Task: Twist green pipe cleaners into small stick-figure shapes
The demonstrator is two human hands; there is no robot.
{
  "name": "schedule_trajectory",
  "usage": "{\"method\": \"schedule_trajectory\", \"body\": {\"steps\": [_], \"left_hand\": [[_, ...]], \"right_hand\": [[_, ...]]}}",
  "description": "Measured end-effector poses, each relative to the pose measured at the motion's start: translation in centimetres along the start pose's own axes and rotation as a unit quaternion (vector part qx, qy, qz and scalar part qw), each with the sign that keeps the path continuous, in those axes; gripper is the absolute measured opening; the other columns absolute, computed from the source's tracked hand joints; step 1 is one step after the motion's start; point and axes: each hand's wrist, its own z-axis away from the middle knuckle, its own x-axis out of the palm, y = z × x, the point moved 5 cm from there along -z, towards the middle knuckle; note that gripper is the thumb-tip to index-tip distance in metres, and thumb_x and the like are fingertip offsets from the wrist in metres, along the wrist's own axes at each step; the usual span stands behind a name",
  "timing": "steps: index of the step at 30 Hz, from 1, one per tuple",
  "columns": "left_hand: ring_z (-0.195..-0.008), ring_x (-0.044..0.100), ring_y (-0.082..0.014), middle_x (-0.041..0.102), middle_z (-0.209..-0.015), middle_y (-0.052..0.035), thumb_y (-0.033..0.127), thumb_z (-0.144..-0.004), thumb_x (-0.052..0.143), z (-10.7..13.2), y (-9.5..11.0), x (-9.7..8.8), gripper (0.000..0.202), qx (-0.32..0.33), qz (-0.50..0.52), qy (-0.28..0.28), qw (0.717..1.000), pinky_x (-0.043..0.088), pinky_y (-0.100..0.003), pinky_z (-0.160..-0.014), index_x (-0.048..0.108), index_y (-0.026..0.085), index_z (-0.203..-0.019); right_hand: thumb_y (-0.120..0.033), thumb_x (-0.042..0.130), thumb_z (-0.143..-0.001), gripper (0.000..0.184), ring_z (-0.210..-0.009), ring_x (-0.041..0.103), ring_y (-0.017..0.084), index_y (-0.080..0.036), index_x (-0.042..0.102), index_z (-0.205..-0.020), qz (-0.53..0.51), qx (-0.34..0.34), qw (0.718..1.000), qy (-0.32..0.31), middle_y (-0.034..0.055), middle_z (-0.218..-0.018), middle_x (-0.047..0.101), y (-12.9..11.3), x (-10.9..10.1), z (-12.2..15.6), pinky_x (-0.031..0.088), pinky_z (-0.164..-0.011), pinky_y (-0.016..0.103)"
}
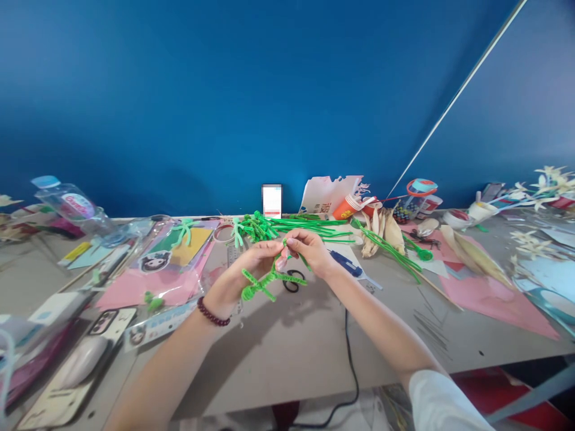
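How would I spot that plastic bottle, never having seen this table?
Face the blue wall behind the table. Along its foot, go left past the pink paper. The clear bottle rises above its neighbours, with a pale blue cap and pink label.

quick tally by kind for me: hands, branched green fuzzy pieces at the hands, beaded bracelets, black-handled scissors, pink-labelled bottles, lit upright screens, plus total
Hands, left hand and right hand: 2
Branched green fuzzy piece: 1
Beaded bracelet: 1
Black-handled scissors: 1
Pink-labelled bottle: 1
Lit upright screen: 1
Total: 7
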Motion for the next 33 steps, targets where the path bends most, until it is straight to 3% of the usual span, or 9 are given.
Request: {"method": "schedule_trajectory", "body": {"steps": [5, 10, 13, 18, 22, 25, 27, 29, 33], "left_hand": [[-0.051, 0.050, -0.0122, 0.054, -0.051, -0.0026, 0.034, -0.075, 0.062, -0.2, -0.5, 0.0, 0.023, -0.019, 0.041, -0.007, 0.999, 0.039, -0.025, -0.055, 0.063, 0.013, -0.065], [-0.070, 0.060, -0.0198, 0.067, -0.071, -0.0081, 0.046, -0.078, 0.054, 0.4, 1.2, -3.0, 0.036, 0.002, -0.188, 0.172, 0.967, 0.044, -0.031, -0.069, 0.068, 0.013, -0.079], [-0.075, 0.061, -0.0214, 0.069, -0.077, -0.0077, 0.049, -0.078, 0.052, 1.2, 3.1, -3.5, 0.038, 0.076, -0.360, 0.246, 0.897, 0.045, -0.031, -0.070, 0.069, 0.016, -0.083], [-0.075, 0.062, -0.0210, 0.071, -0.084, -0.0066, 0.039, -0.079, 0.057, 1.7, 3.7, -1.2, 0.025, 0.171, -0.604, 0.238, 0.741, 0.042, -0.031, -0.071, 0.067, 0.020, -0.092], [-0.067, 0.060, -0.0201, 0.067, -0.067, -0.0068, 0.030, -0.084, 0.050, 1.6, 2.6, 0.5, 0.020, 0.216, -0.739, 0.241, 0.591, 0.035, -0.035, -0.077, 0.065, 0.019, -0.076], [-0.064, 0.058, -0.0194, 0.064, -0.062, -0.0069, 0.023, -0.086, 0.042, 1.5, 2.1, 1.2, 0.028, 0.220, -0.772, 0.242, 0.545, 0.032, -0.036, -0.075, 0.061, 0.018, -0.067], [-0.062, 0.056, -0.0187, 0.063, -0.061, -0.0065, 0.020, -0.087, 0.040, 1.5, 2.2, 1.3, 0.030, 0.216, -0.773, 0.245, 0.543, 0.032, -0.035, -0.074, 0.060, 0.018, -0.065], [-0.061, 0.055, -0.0174, 0.063, -0.062, -0.0056, 0.021, -0.086, 0.040, 1.5, 2.5, 1.1, 0.029, 0.207, -0.755, 0.246, 0.571, 0.032, -0.034, -0.071, 0.060, 0.018, -0.065], [-0.057, 0.052, -0.0149, 0.061, -0.059, -0.0024, 0.027, -0.085, 0.043, 1.2, 2.8, -0.1, 0.028, 0.159, -0.627, 0.230, 0.727, 0.033, -0.029, -0.060, 0.058, 0.018, -0.063]], "right_hand": [[-0.038, 0.065, -0.075, 0.021, -0.051, 0.048, 0.009, -0.018, 0.058, -0.075, 0.009, -0.002, 1.000, -0.008, -0.0015, -0.060, 0.057, -0.4, 0.2, 0.1, 0.032, -0.049, 0.023], [-0.041, 0.065, -0.072, 0.024, -0.050, 0.046, 0.009, -0.018, 0.059, -0.072, 0.126, -0.015, 0.990, 0.059, -0.0020, -0.059, 0.054, -0.6, -0.6, -0.2, 0.032, -0.047, 0.023], [-0.041, 0.065, -0.071, 0.024, -0.052, 0.045, 0.009, -0.017, 0.059, -0.069, 0.185, -0.026, 0.976, 0.109, -0.0018, -0.060, 0.053, -0.4, -1.2, -0.2, 0.034, -0.049, 0.023], [-0.043, 0.063, -0.071, 0.026, -0.052, 0.045, 0.011, -0.017, 0.059, -0.068, 0.223, -0.007, 0.965, 0.138, -0.0010, -0.059, 0.054, -0.1, -1.3, 0.1, 0.034, -0.049, 0.024], [-0.043, 0.062, -0.071, 0.027, -0.050, 0.044, 0.010, -0.016, 0.060, -0.067, 0.225, 0.016, 0.964, 0.143, -0.0012, -0.056, 0.054, -0.1, -1.0, 0.4, 0.032, -0.047, 0.023], [-0.042, 0.062, -0.072, 0.027, -0.050, 0.043, 0.010, -0.016, 0.060, -0.067, 0.213, 0.021, 0.968, 0.131, -0.0012, -0.056, 0.053, -0.1, -0.8, 0.4, 0.032, -0.047, 0.022], [-0.041, 0.062, -0.072, 0.026, -0.052, 0.043, 0.010, -0.016, 0.061, -0.068, 0.210, 0.016, 0.970, 0.118, -0.0011, -0.058, 0.054, -0.1, -0.7, 0.3, 0.032, -0.048, 0.022], [-0.041, 0.062, -0.073, 0.024, -0.053, 0.043, 0.009, -0.016, 0.061, -0.071, 0.212, 0.009, 0.972, 0.102, -0.0012, -0.060, 0.054, -0.2, -0.7, 0.2, 0.033, -0.049, 0.022], [-0.042, 0.061, -0.074, 0.025, -0.052, 0.042, 0.009, -0.017, 0.061, -0.075, 0.200, 0.009, 0.977, 0.077, -0.0022, -0.060, 0.052, -0.3, -0.4, 0.0, 0.032, -0.049, 0.022]]}}
